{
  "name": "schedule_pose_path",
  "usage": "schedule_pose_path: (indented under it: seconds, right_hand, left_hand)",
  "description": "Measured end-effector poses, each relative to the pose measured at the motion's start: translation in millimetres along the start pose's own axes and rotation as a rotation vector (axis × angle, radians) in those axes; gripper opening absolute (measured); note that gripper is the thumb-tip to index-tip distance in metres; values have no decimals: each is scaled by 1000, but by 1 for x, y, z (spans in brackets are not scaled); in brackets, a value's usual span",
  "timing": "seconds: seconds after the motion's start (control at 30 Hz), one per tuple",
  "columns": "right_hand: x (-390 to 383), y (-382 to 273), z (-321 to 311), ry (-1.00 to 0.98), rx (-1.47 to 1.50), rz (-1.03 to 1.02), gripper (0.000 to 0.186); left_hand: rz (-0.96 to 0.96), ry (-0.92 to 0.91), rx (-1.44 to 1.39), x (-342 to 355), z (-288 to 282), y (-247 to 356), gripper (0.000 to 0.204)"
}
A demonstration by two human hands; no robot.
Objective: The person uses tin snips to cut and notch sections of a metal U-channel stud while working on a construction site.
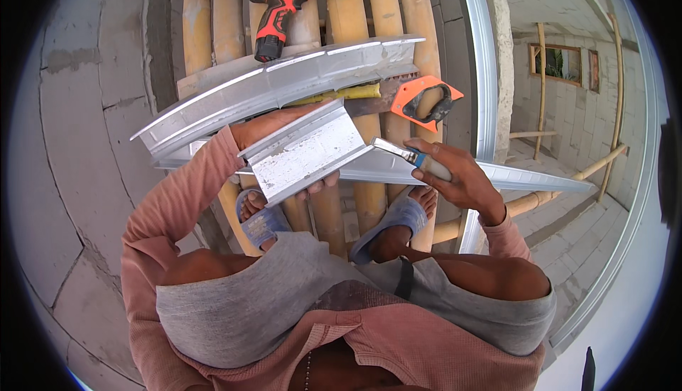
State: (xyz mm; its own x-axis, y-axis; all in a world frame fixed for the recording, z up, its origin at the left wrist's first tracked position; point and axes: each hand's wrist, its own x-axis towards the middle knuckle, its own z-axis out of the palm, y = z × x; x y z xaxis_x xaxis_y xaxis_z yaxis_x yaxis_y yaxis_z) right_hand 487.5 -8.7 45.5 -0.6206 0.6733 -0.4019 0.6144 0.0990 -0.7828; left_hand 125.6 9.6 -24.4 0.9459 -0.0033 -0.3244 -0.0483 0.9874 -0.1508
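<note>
My left hand (315, 185) is closed around a short piece of silver metal channel (305, 153), mostly behind it, with fingertips showing under its lower edge. The channel's flat face is speckled and its two long edges are turned up. In my right hand (465, 181) is a short hand tool (398, 151) with a shiny flat metal end, a blue collar and a pale handle; its exact kind is unclear. The tool's metal tip sits at the channel's right corner; whether they touch, I cannot tell.
Bamboo poles (348, 14) form the platform under my sandalled feet (398, 231). Beyond my hands lie a long metal channel (298, 71), a handsaw (426, 102) with an orange handle and a red cordless drill (280, 11). A block wall (78, 107) stands left; a room opens right.
</note>
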Motion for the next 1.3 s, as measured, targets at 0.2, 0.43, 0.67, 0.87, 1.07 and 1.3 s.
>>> schedule_pose_path:
  seconds: [0.2,0.43,0.67,0.87,1.07,1.3]
  right_hand:
    - [-9,-1,15,-183,155,129,54]
    - [-5,7,6,-50,164,126,51]
    - [1,2,-11,-453,527,351,56]
    - [2,11,-4,-472,248,180,61]
    - [0,5,-12,-516,236,188,59]
    - [8,-4,-7,-500,242,187,53]
  left_hand:
    - [-17,114,172,-2,11,1,82]
    - [-89,177,224,0,8,4,79]
    - [-180,505,1065,-4,50,22,83]
    - [-317,328,1260,1,26,26,95]
    - [-301,352,1240,-1,28,31,92]
    - [-300,321,1242,4,22,29,94]
